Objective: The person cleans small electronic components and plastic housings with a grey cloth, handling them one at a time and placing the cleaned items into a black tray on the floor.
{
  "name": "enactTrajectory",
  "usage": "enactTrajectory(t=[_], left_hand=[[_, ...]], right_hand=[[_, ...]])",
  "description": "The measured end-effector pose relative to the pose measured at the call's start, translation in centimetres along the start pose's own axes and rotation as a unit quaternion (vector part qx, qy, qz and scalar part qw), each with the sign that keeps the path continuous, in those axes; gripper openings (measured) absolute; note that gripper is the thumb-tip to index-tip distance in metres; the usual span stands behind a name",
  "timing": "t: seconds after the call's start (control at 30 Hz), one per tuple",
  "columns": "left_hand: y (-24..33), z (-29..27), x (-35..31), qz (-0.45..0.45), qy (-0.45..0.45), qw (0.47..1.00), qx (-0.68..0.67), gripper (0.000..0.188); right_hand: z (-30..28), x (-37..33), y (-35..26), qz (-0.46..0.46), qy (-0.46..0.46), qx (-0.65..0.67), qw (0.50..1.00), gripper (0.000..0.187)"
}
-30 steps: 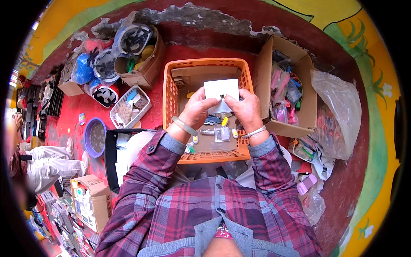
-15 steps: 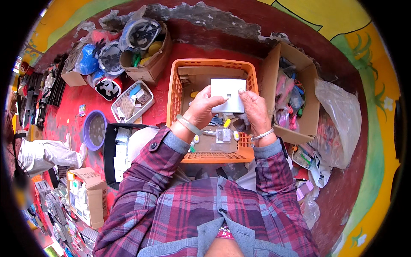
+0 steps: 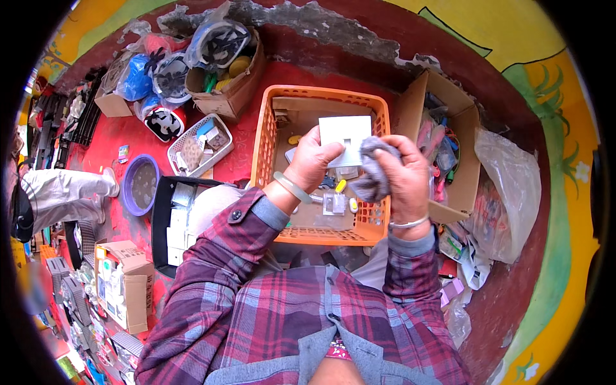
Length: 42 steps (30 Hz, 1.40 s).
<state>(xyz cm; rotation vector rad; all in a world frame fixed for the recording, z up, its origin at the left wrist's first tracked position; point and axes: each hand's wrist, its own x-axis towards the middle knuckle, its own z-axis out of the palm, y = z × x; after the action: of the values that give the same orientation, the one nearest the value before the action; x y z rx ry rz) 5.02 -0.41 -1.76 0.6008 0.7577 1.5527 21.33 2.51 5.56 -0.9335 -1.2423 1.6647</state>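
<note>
White plate (image 3: 343, 133), red floor (image 3: 102, 141), painted wall (image 3: 544, 256)

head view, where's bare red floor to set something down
A narrow patch lies between the white basket and the orange basket; a wider one, left of the white basket, beyond the purple basin, bears a small packet. It's crowded on the right, where a cardboard box stands close.

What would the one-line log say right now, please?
left hand: holds white square plate | right hand: holds grey cloth | below: orange basket
</note>
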Motion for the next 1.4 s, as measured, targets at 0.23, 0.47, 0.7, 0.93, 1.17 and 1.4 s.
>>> enactTrajectory(t=[0.23, 0.47, 0.7, 0.93, 1.17, 1.4], left_hand=[[-0.5, 1.0, -0.8, 0.095, 0.011, 0.991, 0.091, 0.039], [-0.8, 0.7, -1.1, 0.118, -0.031, 0.984, 0.132, 0.042], [-1.2, 0.5, -1.1, 0.136, -0.018, 0.97, 0.201, 0.043], [-2.1, -0.4, -0.9, 0.102, -0.033, 0.963, 0.248, 0.045], [0.2, 0.3, -0.4, -0.015, -0.058, 0.997, -0.044, 0.046], [-0.8, -0.2, -0.4, 0.001, -0.06, 0.998, 0.005, 0.048]], right_hand=[[1.5, 1.1, 3.6, -0.327, 0.077, -0.399, 0.853, 0.02], [1.7, 0.9, 3.7, -0.34, 0.046, -0.404, 0.848, 0.022], [1.2, 1.4, 4.3, -0.23, -0.003, -0.258, 0.938, 0.02], [-0.6, 2.7, 4.3, -0.081, -0.047, -0.186, 0.978, 0.014], [-4.3, 3.0, 1.5, 0.054, -0.072, 0.124, 0.988, 0.012], [-1.1, 2.0, 2.7, -0.093, -0.002, -0.158, 0.983, 0.011]])
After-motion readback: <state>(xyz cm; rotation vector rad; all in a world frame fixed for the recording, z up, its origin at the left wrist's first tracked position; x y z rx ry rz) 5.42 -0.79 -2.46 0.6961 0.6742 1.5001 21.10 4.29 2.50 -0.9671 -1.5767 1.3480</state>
